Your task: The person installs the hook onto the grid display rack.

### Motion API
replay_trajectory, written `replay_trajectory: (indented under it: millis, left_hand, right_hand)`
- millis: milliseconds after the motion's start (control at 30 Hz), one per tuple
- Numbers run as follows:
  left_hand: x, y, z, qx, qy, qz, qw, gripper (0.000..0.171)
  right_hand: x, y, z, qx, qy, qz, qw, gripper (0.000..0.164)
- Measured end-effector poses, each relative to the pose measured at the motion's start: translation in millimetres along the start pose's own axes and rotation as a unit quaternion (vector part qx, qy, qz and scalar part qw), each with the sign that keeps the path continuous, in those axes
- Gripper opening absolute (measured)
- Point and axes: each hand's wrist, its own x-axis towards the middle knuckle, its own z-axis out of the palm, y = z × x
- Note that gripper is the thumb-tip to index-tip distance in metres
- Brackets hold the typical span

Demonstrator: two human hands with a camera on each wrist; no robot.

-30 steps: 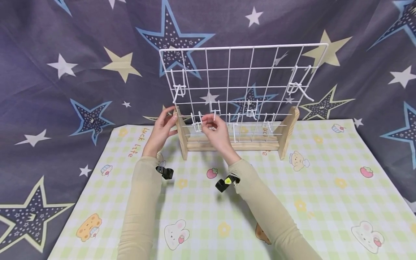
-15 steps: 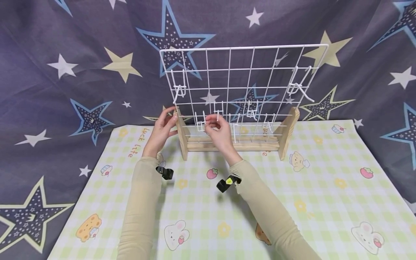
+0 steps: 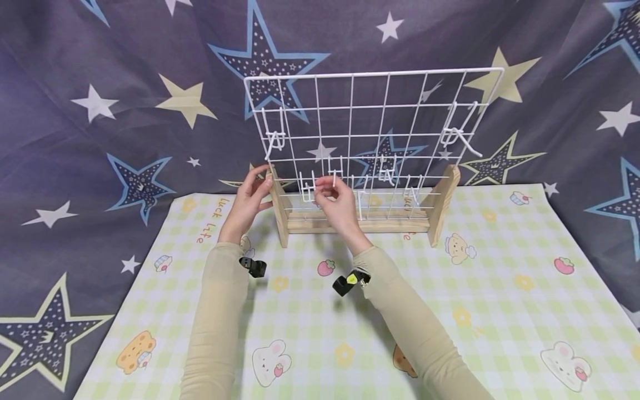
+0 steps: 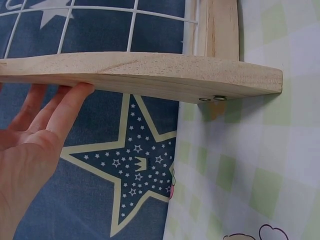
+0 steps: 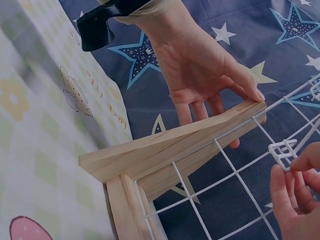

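Note:
My left hand [image 3: 245,205] holds the left wooden side board [image 3: 279,214] of a stand; in the right wrist view its thumb lies on the board's upper end and its fingers reach behind. The left wrist view shows fingertips [image 4: 82,90] against the board's outer face. White wire grid [image 3: 352,105] stands tilted between the two boards. My right hand [image 3: 341,208] pinches a white wire hook [image 3: 308,192] at the grid's lower left. Seen from the right wrist, that hook [image 5: 281,151] lies against the grid wires, its near end hidden by the fingers.
Several other white hooks hang on the grid, among them an upper left hook [image 3: 275,139] and an upper right hook [image 3: 455,135]. A wooden crossbar [image 3: 395,224] joins the boards. Beneath is a checked tablecloth [image 3: 310,311]; a star-patterned curtain [image 3: 150,50] hangs behind.
Between one and half a second ago, my right hand shifted slightly right with the hook. Since then it has barely moved. The left hand stays on the side board.

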Motion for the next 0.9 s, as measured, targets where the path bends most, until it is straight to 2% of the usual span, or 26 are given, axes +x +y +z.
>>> replay_trajectory:
  millis: [300,533,900]
  left_hand:
    - [0.7,-1.7,-1.8,0.001,0.002,-0.009,1.0000,0.042]
    - [-0.3,-1.4,-0.8,0.007,0.002,0.003,1.0000,0.042]
    - [1.3,-3.2,-1.6,0.008,0.001,0.007,0.9999,0.040]
  right_hand:
    - [0.3,1.1,1.1,-0.010,0.011,0.000,1.000,0.018]
    - [-1.2,0.7,2.1,-0.035,0.031,-0.007,0.999,0.015]
    - [-3.8,-0.6,6.0,0.008,0.038,0.019,0.999,0.015]
